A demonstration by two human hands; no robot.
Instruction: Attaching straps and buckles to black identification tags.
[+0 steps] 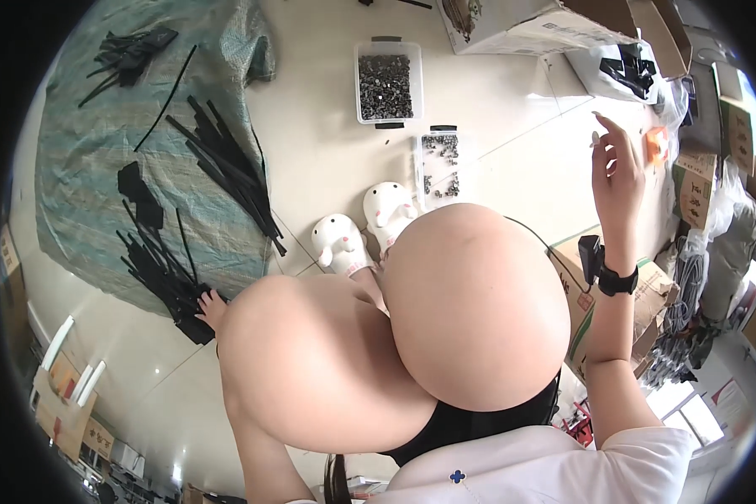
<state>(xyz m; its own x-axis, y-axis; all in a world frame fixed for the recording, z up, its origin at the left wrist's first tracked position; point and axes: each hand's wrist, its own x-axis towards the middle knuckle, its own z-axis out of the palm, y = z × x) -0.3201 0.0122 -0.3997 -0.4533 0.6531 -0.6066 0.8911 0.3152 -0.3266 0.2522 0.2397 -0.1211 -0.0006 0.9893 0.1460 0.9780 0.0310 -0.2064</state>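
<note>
My left hand (213, 308) reaches past my left knee to the floor, its fingers spread against a bundle of thin black strips (166, 273). The knee hides part of that hand, and no strip shows lifted in it. My right hand (618, 172) is raised on the right side, fingers bent and apart, with nothing plain to see in it. A black band with a small dark device (592, 256) circles my right wrist. Another fan of black strips (227, 168) lies on a green woven sheet (84, 202), near a dark flat piece (140, 191).
Ahead stands a clear bin of small dark metal parts (386, 86); a smaller clear box (441, 166) holds scattered parts. White slippers (338, 239) are on my feet. Cardboard boxes (529, 27), an orange object (656, 146) and plastic bags line the right side.
</note>
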